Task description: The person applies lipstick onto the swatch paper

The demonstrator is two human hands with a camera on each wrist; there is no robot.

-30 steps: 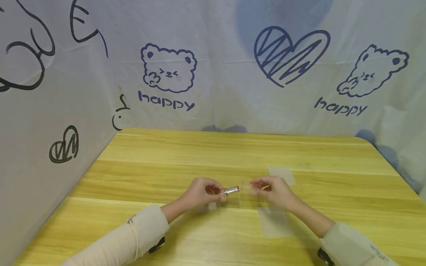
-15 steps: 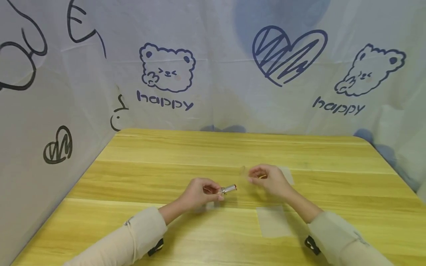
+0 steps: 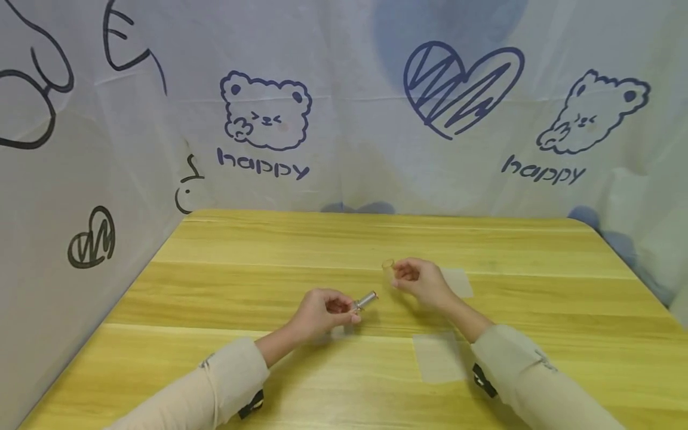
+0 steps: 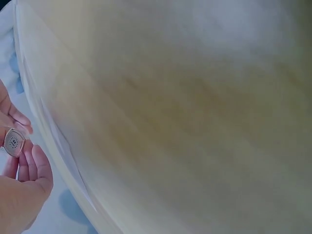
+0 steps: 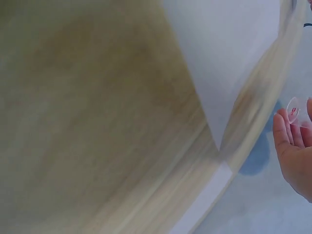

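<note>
My left hand [image 3: 317, 313] pinches the base of a lipstick [image 3: 368, 299], whose silver tube tilts up to the right with a reddish tip at its end. In the left wrist view the underside of the lipstick [image 4: 14, 142] shows a round label with tiny print, too small to read. Farther right and slightly higher, my right hand [image 3: 421, 283] holds a clear cap [image 3: 388, 267] by its side, mouth upward. The right wrist view shows the clear cap [image 5: 293, 111] at the fingers with a small red mark. Cap and lipstick are apart, above the table.
Both hands are over a wood-grain table [image 3: 258, 239]. A pale square sheet [image 3: 439, 358] lies in front of the right hand, and another sheet [image 3: 458, 282] lies behind it. A white drawn-on cloth [image 3: 344, 149] hangs behind the table.
My right hand has moved away from the lipstick, backward and slightly left, turning the cap more upright. The left hand stays almost in place while the lipstick's tip has tilted farther up.
</note>
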